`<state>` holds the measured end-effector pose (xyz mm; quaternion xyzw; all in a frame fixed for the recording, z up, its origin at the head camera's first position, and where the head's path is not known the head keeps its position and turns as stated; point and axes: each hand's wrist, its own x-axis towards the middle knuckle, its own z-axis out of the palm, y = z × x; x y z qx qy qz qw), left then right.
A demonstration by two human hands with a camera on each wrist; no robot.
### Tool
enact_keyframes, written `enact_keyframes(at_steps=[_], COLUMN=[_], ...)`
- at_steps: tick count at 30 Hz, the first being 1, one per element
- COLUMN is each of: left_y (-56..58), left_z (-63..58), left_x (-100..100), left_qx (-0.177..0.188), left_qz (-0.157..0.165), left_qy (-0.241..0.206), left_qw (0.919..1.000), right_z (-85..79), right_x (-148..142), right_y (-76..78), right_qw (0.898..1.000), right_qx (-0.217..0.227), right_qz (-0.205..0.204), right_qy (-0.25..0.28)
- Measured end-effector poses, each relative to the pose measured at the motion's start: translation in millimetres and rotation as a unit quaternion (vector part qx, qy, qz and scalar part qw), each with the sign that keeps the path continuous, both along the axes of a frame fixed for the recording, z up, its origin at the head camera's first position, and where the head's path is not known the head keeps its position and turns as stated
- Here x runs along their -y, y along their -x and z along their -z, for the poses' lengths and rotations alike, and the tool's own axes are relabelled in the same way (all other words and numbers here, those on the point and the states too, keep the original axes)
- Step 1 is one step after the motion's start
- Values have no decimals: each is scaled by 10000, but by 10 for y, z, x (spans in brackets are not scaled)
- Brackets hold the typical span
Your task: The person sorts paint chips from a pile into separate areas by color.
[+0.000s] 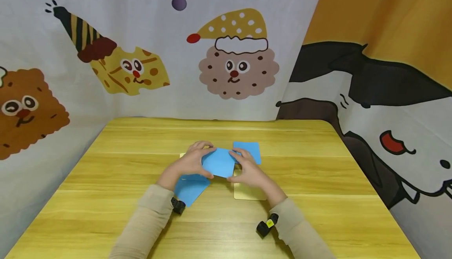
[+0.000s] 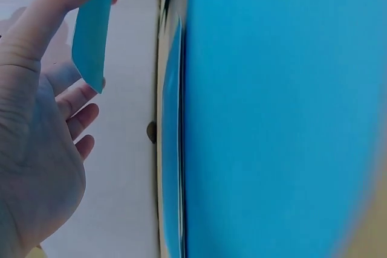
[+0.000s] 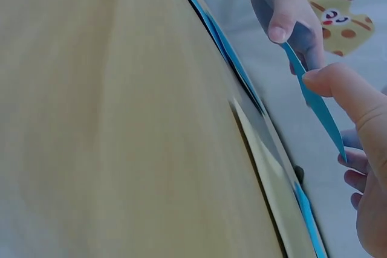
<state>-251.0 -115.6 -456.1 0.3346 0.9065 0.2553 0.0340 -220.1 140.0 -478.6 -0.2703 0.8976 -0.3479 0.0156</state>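
Note:
Both hands hold a piece of blue paper (image 1: pixel 218 163) between them, raised over the middle of the table. My left hand (image 1: pixel 190 161) pinches its left side, thumb along the near edge and fingers behind. On the other side, my right hand (image 1: pixel 250 171) grips the right edge between thumb and fingers. Seen edge-on in the right wrist view, the paper (image 3: pixel 317 107) is thin and slightly bent. Below the left wrist lies a blue sheet (image 1: pixel 192 190) on the table. A pale yellow square (image 1: pixel 248 190) lies partly under the right hand, with a blue square (image 1: pixel 251 153) beyond it.
A pale yellow corner (image 1: pixel 182 155) shows behind the left hand, the remainder hidden. The wooden table (image 1: pixel 318 165) ends at a cloth backdrop (image 1: pixel 148 106) printed with cartoon figures. Black wrist cameras (image 1: pixel 263 228) hang beneath both sleeves, close over the tabletop.

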Motion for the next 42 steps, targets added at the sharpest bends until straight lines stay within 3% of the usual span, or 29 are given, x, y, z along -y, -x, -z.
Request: enact_keyframes(at_steps=[8,18,24,35,42], left_y=[57,74,165,292,377], left_z=[26,34,52,168,228], left_x=[-226,-524,-684,-951,-1062], left_qx=[-39,200,100,205,223], left_qz=[-141,-230,-344,-529,-675], left_qy=[-95,-212,-223,-186,-69], left_qw=[9998,9993,9991,9982,9974], right_z=[-27,-87,-108,-64,-53], right_x=[-216,-511,-667,-901,-985], right_y=[85,187,307,472,581], right_qw=[9999,9988,9990,9983,9960], right_qx=[-70,-195,-128,107,646], right_qz=[-81,-302,-322,-413,-368], right_qy=[-27,-322,-278,-395,-492])
